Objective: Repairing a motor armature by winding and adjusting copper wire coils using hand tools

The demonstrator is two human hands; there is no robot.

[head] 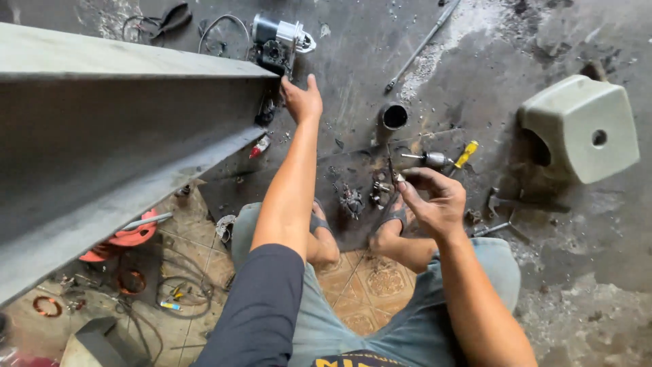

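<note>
Head view: small metal part (396, 178) in right hand (435, 204)

Greasy repair workshop: tools (466, 154), motor parts (278, 42).

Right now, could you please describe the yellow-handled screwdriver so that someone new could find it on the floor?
Start at the pale overturned plastic stool on the dark greasy floor at the right. Left of it, just above the right hand, lies the screwdriver, beside a small silvery metal part. Its bright yellow handle is the only yellow among the grey tools there.
</note>
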